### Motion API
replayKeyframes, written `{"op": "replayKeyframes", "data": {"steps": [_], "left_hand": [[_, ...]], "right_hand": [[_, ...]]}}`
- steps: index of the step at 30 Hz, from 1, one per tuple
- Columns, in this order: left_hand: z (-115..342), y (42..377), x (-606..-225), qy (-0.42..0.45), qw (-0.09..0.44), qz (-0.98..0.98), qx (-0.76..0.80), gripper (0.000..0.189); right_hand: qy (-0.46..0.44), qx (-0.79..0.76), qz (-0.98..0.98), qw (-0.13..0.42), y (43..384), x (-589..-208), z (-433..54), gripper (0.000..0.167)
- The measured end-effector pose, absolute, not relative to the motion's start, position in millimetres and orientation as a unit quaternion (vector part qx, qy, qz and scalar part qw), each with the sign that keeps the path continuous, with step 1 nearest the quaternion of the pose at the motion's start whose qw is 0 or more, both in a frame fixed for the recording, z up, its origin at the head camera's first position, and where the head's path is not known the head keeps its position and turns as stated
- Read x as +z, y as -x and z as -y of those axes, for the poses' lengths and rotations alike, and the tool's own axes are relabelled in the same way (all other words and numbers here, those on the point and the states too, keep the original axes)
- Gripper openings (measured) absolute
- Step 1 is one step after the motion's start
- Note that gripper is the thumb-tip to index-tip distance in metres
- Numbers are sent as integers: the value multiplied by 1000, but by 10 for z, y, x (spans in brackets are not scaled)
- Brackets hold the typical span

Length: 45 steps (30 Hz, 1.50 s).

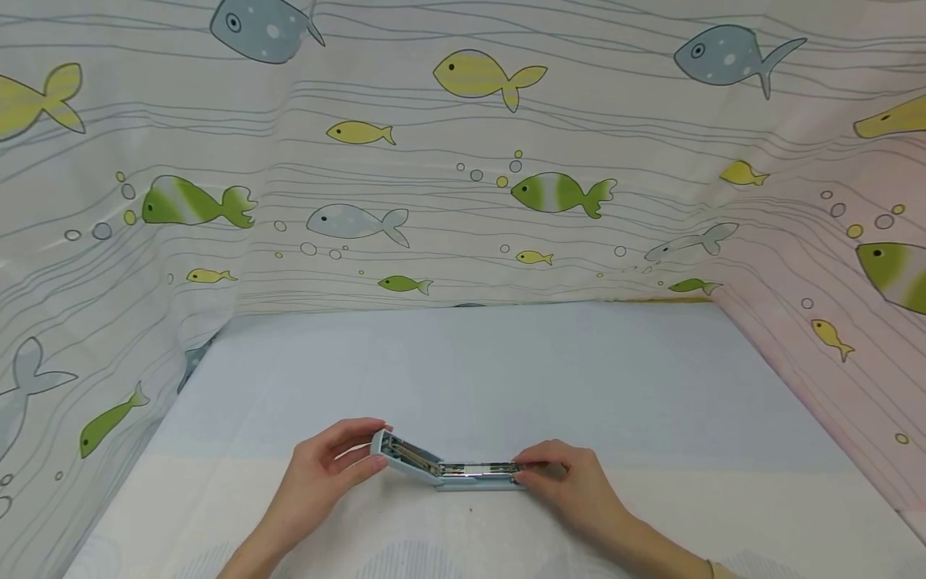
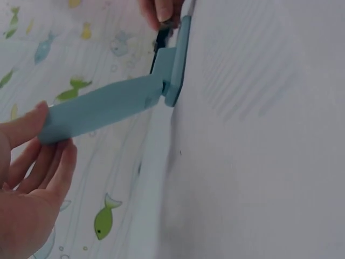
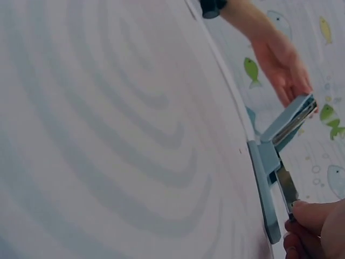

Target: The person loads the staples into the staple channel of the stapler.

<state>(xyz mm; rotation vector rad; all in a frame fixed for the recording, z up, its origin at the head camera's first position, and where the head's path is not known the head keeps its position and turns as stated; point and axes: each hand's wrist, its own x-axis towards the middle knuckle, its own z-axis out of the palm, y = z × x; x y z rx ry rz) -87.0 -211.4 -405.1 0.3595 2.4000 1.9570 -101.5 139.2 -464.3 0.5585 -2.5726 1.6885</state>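
A light blue stapler [image 1: 470, 486] is opened wide on the table, its top arm [image 2: 102, 108] swung up and back to the left. My left hand [image 1: 321, 470] grips the raised end of that arm between thumb and fingers. Along the base runs the metal staple magazine [image 1: 477, 469], with a pale strip in its middle. At the magazine's right end, my right hand [image 1: 575, 482] pinches with thumb and fingertips. In the right wrist view the magazine [image 3: 287, 183] stands at a slight angle off the base [image 3: 263, 189].
A pale cloth [image 1: 463, 378] covers the table. Fish-printed curtains [image 1: 419, 177] hang behind it and on both sides. One tiny dark speck [image 1: 471, 509] lies on the cloth in front of the stapler.
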Motion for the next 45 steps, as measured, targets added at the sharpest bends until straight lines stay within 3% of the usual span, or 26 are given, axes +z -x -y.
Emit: {"op": "replayKeyframes", "data": {"steps": [24,36,45], "left_hand": [[1923,938,-4040,-129,14,-754,644,41],[1781,1002,-4119,-115,77,-764,630,41],[1710,1041,-4143,-131,79,-765,625,41]], "right_hand": [[-159,545,824,9,1025,-4699,-1381,16],[-159,544,824,11,1017,-4672,-1377,16],[-164,541,825,19,1022,-4696,-1379,16]]}}
